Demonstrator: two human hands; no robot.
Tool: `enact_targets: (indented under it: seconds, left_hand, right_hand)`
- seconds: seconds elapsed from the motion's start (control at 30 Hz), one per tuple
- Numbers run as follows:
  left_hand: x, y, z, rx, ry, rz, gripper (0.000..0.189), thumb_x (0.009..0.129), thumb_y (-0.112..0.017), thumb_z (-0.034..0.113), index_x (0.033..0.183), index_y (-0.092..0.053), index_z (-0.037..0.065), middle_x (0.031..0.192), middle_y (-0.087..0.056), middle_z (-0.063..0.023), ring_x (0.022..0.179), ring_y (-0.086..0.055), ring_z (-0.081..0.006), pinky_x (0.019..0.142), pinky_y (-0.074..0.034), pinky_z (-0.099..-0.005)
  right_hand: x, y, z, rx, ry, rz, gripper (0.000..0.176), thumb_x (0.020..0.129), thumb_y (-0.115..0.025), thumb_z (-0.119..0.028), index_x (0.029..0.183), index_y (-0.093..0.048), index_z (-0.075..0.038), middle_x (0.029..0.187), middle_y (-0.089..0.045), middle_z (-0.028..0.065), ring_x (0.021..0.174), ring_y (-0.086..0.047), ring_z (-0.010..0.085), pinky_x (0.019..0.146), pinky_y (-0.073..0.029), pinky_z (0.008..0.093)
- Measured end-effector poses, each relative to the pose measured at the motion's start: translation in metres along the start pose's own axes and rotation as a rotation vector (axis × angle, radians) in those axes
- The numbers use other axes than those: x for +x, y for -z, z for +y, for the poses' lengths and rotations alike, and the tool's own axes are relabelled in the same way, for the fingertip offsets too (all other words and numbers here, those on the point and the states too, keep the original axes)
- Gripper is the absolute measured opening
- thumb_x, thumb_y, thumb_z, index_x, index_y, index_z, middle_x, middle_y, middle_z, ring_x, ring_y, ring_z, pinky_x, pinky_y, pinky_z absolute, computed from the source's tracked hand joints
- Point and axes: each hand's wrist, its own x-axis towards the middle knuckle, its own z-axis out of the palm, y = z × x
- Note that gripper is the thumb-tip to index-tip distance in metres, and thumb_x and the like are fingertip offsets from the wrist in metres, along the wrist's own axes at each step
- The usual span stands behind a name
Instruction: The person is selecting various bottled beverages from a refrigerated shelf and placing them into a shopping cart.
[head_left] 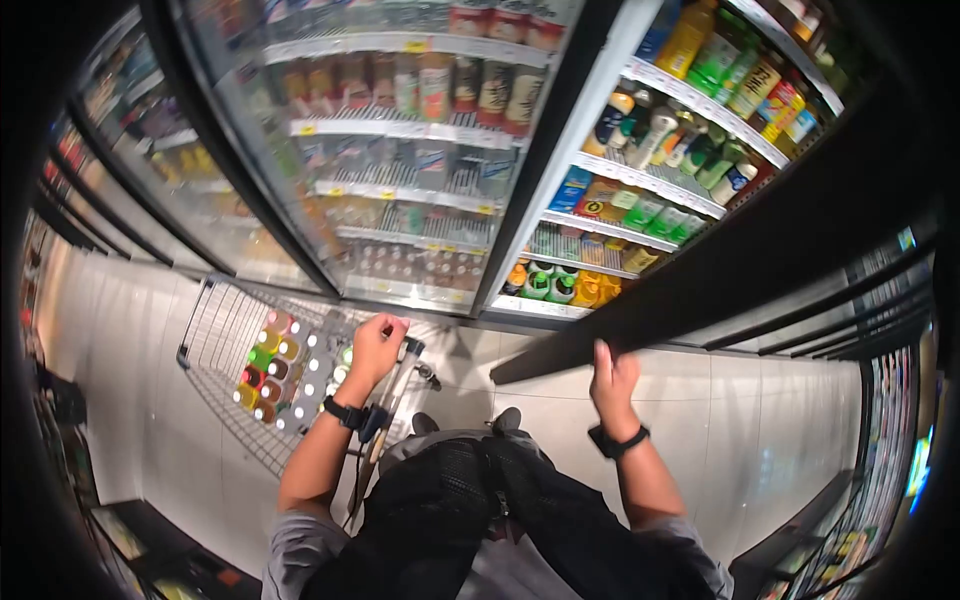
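Observation:
My left hand (378,348) is curled into a loose fist above the handle end of a shopping cart (210,325). No object shows in it. Bottles with white caps (310,370) and several bottles of coloured drinks (270,358) stand in the cart. My right hand (613,378) is at the dark edge of an open fridge door (680,270), its thumb side up and its other fingers bent. The contact between fingers and door is partly hidden. Both wrists wear black bands.
Behind the open door, fridge shelves (640,175) hold rows of bottles and cartons. To the left, a closed glass door (420,160) covers more drinks. My shoes (508,418) stand on the pale tile floor (720,400). Further shelving (890,440) lines the right side.

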Motion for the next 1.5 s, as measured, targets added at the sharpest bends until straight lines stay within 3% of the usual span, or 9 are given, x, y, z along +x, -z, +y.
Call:
enact_targets:
  seconds: [0.2, 0.33, 0.6, 1.0, 1.07, 1.13, 1.2, 1.37, 1.5]
  left_hand:
    - [-0.127, 0.040, -0.049, 0.003, 0.300, -0.083, 0.033, 0.086, -0.074, 0.027, 0.098, -0.064, -0.002, 0.082, -0.068, -0.0102, 0.075, -0.065, -0.0176, 0.067, -0.051, -0.0306]
    - [-0.180, 0.031, -0.075, 0.079, 0.246, -0.084, 0.042, 0.083, -0.077, 0.034, 0.099, -0.064, -0.002, 0.078, -0.067, -0.0110, 0.072, -0.064, -0.0198, 0.067, -0.051, -0.0336]
    - [-0.185, 0.021, -0.071, 0.478, 0.611, -0.197, 0.038, 0.081, -0.075, 0.034, 0.081, -0.068, -0.004, 0.070, -0.064, -0.0264, 0.069, -0.064, -0.0439, 0.064, -0.050, -0.0486]
    - [-0.189, 0.012, -0.060, 0.729, 0.605, -0.022, 0.039, 0.077, -0.071, 0.041, 0.084, -0.072, 0.002, 0.082, -0.068, -0.0254, 0.081, -0.066, -0.0429, 0.074, -0.053, -0.0504]
    - [-0.184, 0.009, -0.041, 0.756, 0.696, -0.039, 0.037, 0.077, -0.069, 0.040, 0.087, -0.073, 0.005, 0.083, -0.069, -0.0216, 0.084, -0.066, -0.0410, 0.079, -0.053, -0.0482]
    - [-0.183, 0.005, -0.033, 0.776, 0.757, 0.000, 0.033, 0.077, -0.068, 0.039, 0.091, -0.075, 0.010, 0.090, -0.071, -0.0190, 0.087, -0.068, -0.0369, 0.081, -0.054, -0.0462]
    - [-0.184, 0.007, -0.032, 0.736, 0.764, 0.002, 0.033, 0.077, -0.068, 0.037, 0.093, -0.075, 0.010, 0.091, -0.071, -0.0178, 0.088, -0.068, -0.0361, 0.082, -0.055, -0.0452]
    - [-0.186, 0.007, -0.026, 0.696, 0.773, 0.028, 0.034, 0.077, -0.068, 0.039, 0.091, -0.074, 0.009, 0.089, -0.071, -0.0172, 0.087, -0.068, -0.0363, 0.082, -0.054, -0.0450]
    - [-0.185, 0.007, -0.022, 0.689, 0.786, 0.028, 0.032, 0.077, -0.068, 0.036, 0.093, -0.074, 0.009, 0.091, -0.071, -0.0169, 0.089, -0.068, -0.0345, 0.083, -0.054, -0.0437]
  right_hand:
    - [0.121, -0.092, 0.004, 0.077, 0.077, 0.152, 0.035, 0.095, -0.059, -0.036, 0.097, -0.068, -0.002, 0.081, -0.066, 0.0234, 0.079, -0.064, 0.0438, 0.065, -0.050, 0.0478]
    - [0.178, -0.126, 0.026, -0.136, 0.020, 0.162, 0.044, 0.095, -0.057, -0.042, 0.093, -0.067, 0.000, 0.082, -0.066, 0.0261, 0.079, -0.063, 0.0467, 0.068, -0.050, 0.0510]
    - [0.195, -0.131, 0.032, -0.083, 0.072, 0.164, 0.041, 0.093, -0.060, -0.038, 0.078, -0.058, 0.000, 0.071, -0.063, 0.0253, 0.068, -0.062, 0.0452, 0.059, -0.049, 0.0517]
    - [0.195, -0.128, 0.042, 0.052, 0.144, 0.108, 0.047, 0.091, -0.064, -0.043, 0.068, -0.051, -0.004, 0.063, -0.054, 0.0231, 0.060, -0.052, 0.0468, 0.051, -0.039, 0.0492]
    - [0.196, -0.133, 0.046, 0.066, 0.220, 0.150, 0.049, 0.093, -0.067, -0.036, 0.065, -0.046, -0.001, 0.054, -0.043, 0.0188, 0.052, -0.032, 0.0329, 0.048, -0.036, 0.0418]
    - [0.198, -0.138, 0.055, 0.094, 0.263, 0.152, 0.049, 0.093, -0.067, -0.035, 0.066, -0.046, -0.001, 0.053, -0.040, 0.0159, 0.050, -0.031, 0.0233, 0.047, -0.036, 0.0388]
    - [0.194, -0.135, 0.054, 0.072, 0.181, 0.054, 0.044, 0.093, -0.065, -0.038, 0.071, -0.053, -0.002, 0.060, -0.055, 0.0201, 0.053, -0.050, 0.0401, 0.049, -0.041, 0.0422]
    - [0.167, -0.139, 0.067, -0.159, 0.117, -0.236, 0.048, 0.095, -0.052, -0.052, 0.098, -0.071, -0.008, 0.072, -0.068, 0.0187, 0.072, -0.065, 0.0410, 0.065, -0.049, 0.0504]
    - [0.125, -0.173, 0.122, -0.458, 0.076, -0.564, 0.058, 0.090, -0.055, -0.058, 0.079, -0.074, -0.004, 0.076, -0.068, 0.0228, 0.077, -0.066, 0.0444, 0.069, -0.052, 0.0538]
